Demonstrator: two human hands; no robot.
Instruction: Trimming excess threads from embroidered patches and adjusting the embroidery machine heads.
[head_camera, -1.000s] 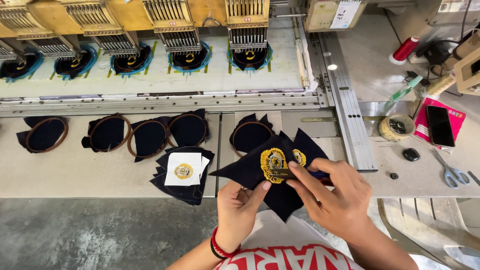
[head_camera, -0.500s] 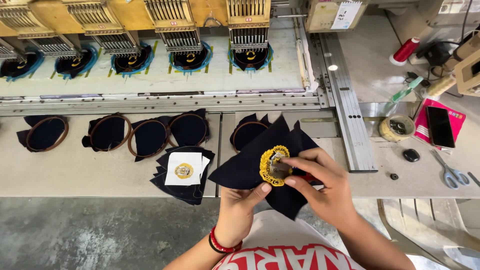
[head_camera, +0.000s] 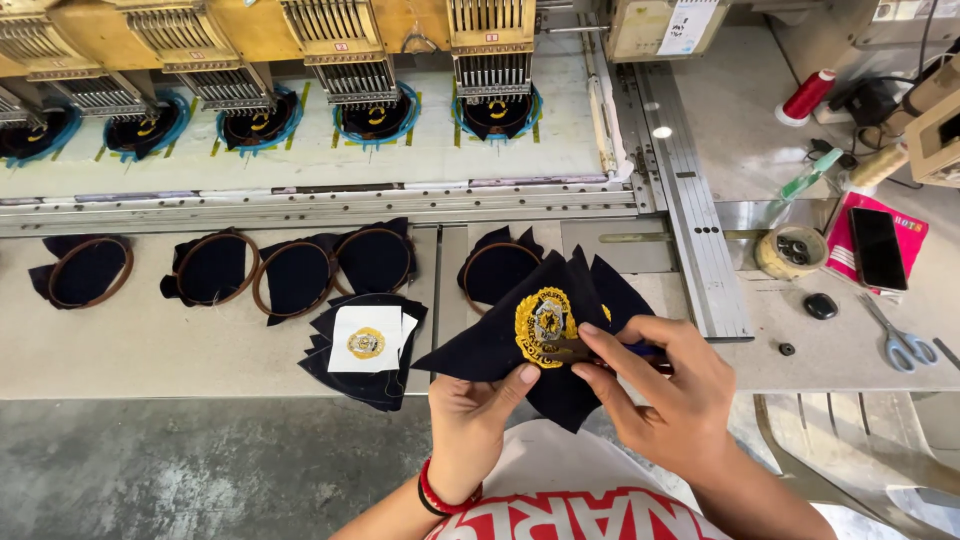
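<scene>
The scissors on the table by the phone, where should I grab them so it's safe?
Take the scissors by the blue handle loops, which lie at the near end, toward the table's front edge. The shut blades point away, toward the phone. So reach in from the front and a bit to the right, probably with the right hand, and your fingers stay clear of the tips.

1. The scene is brightly and evenly lit, seemingly from overhead, with natural colours.
2. Shadows are soft and short; a faint one lies under the stack of dark cloth pieces (head_camera: 365, 350) on the tabletop (head_camera: 150, 350).
3. A small bright glare spot sits on the metal rail (head_camera: 662, 131).
4. Focus is sharp across the centre; nothing shows motion blur.
5. Wide-angle distortion bends the machine's straight lines near the edges.
6. The navy fabric (head_camera: 500, 345) swallows detail, reading nearly black.
</scene>
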